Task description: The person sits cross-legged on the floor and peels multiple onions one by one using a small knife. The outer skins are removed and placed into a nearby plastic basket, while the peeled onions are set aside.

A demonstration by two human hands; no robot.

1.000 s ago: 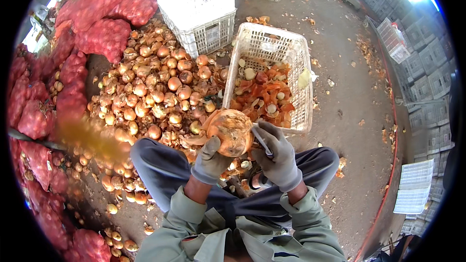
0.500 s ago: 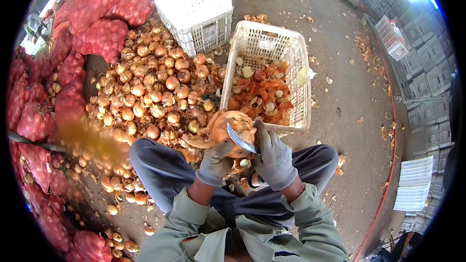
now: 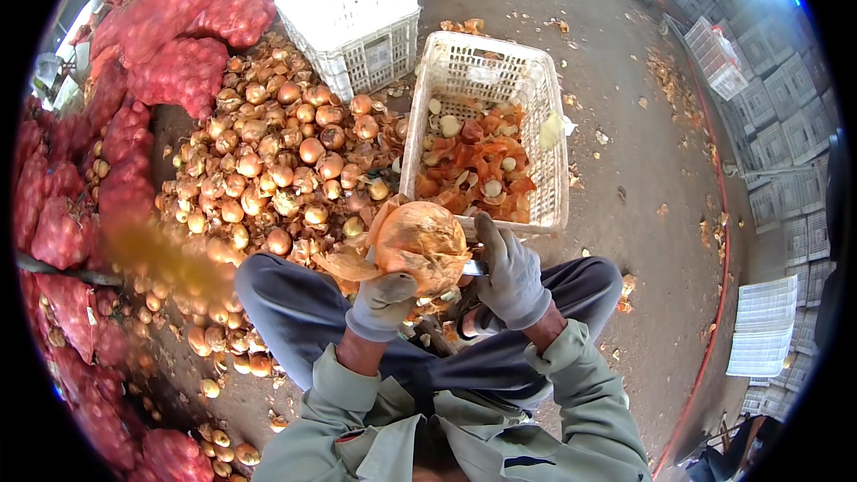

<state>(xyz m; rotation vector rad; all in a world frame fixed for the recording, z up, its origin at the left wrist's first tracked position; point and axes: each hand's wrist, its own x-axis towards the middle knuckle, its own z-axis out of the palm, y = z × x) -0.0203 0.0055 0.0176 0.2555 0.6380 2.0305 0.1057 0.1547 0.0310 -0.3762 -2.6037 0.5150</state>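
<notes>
A big brown onion (image 3: 420, 245) rests in my left hand (image 3: 382, 308), whose gloved fingers are closed round its lower left side. Loose papery skin (image 3: 350, 265) hangs off the onion's left edge. My right hand (image 3: 511, 281), also in a grey glove, is closed on a curved knife (image 3: 476, 268). Only a short piece of blade shows between that hand and the onion's right side; the rest is hidden behind the onion. Just beyond my hands stands a white plastic crate (image 3: 561, 161), holding orange onion skins (image 3: 486, 152) and several pale trimmed pieces.
Left of the crate spreads a heap of onions (image 3: 277, 170). Red mesh sacks (image 3: 183, 71) are piled at the far left. White crates (image 3: 375, 45) are stacked behind the heap, and more crates (image 3: 777, 161) line the right side. Scraps of skin (image 3: 665, 80) litter the floor.
The knife blade, earlier across the front of the onion, has gone to its right side and mostly behind it. The onion has turned, and its skin flap hangs farther left.
</notes>
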